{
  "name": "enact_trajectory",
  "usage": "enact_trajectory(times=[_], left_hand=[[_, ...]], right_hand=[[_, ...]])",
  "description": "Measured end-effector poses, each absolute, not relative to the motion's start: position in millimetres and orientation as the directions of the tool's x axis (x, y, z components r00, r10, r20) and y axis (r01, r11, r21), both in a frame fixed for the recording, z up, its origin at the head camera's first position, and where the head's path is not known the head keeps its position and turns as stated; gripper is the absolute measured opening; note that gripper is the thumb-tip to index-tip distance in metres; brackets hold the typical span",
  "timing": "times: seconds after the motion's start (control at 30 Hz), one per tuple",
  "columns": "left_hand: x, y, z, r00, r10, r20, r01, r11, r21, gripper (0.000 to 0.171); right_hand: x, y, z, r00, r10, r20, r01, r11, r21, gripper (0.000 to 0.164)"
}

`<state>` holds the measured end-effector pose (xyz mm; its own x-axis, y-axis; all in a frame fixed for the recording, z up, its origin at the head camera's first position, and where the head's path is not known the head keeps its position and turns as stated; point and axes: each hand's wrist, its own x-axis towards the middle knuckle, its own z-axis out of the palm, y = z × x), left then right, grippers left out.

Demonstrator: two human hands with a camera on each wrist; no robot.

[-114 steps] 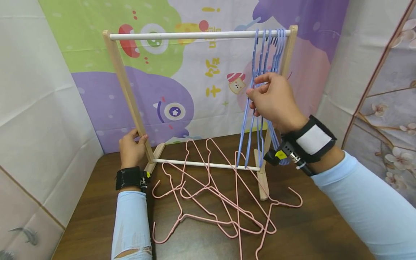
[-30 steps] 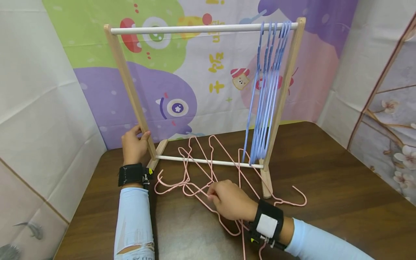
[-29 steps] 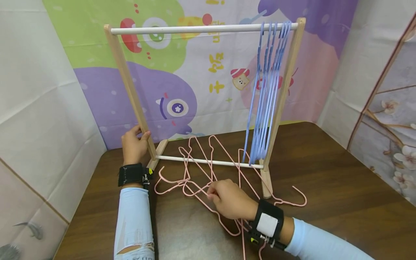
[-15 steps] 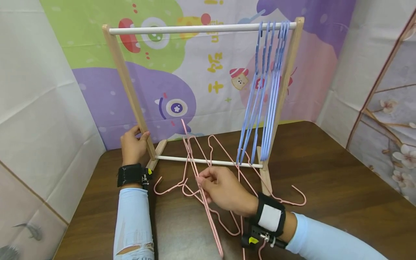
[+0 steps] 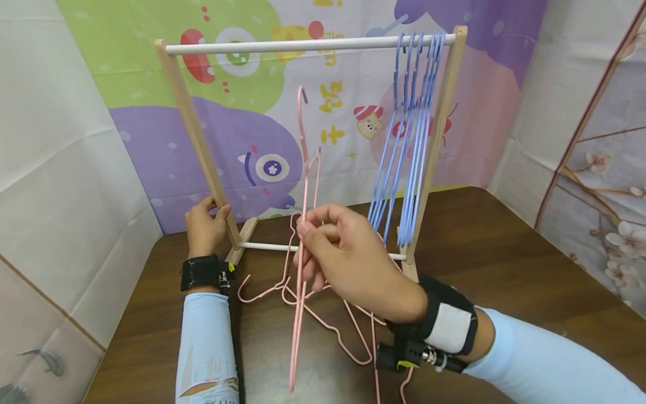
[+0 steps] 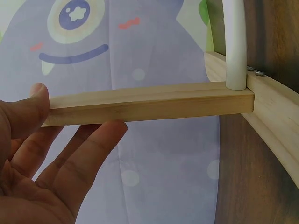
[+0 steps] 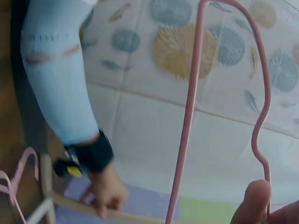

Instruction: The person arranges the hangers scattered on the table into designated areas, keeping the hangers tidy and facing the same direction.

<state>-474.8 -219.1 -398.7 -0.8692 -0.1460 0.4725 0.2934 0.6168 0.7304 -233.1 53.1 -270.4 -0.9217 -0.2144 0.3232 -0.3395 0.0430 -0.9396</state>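
Observation:
My right hand [image 5: 348, 255] pinches a pink clothes hanger [image 5: 305, 191] between thumb and fingers. It stands nearly upright and almost edge-on, its hook in front of the backdrop and below the rack's white top bar [image 5: 282, 45]. In the right wrist view the held pink hanger [image 7: 187, 123] shows its bent outline, with the thumb [image 7: 253, 200] on its wire. My left hand [image 5: 204, 230] grips the rack's left wooden post [image 5: 190, 120] low down. The left wrist view shows thumb and fingers on opposite sides of that wooden post [image 6: 149, 106].
Several blue hangers [image 5: 402, 163] hang bunched at the right end of the bar. Pink hangers [image 5: 330, 326] lie overlapping on the brown table [image 5: 146, 331], partly behind my right hand. A cartoon backdrop [image 5: 136, 151] stands close behind the rack.
My right hand came down from the blue hangers to the pink pile, then picked up one pink hanger, turning it upright and raising it. My left hand stays on the post.

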Motion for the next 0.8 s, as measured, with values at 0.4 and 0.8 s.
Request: enact_trajectory(times=[0.4, 0.8], left_hand=[[-475.0, -219.6, -399.6, -0.864, -0.141, 0.483, 0.302, 0.623, 0.722, 0.033], [-476.2, -218.6, -401.0, -0.854, -0.144, 0.5, 0.307, 0.636, 0.708, 0.029]], right_hand=[[-261.2, 72.7, -219.6, -0.875, -0.039, 0.483, -0.483, 0.134, -0.865, 0.016], [-305.2, 94.2, -223.5, -0.891, 0.122, 0.437, -0.41, 0.196, -0.891, 0.016]])
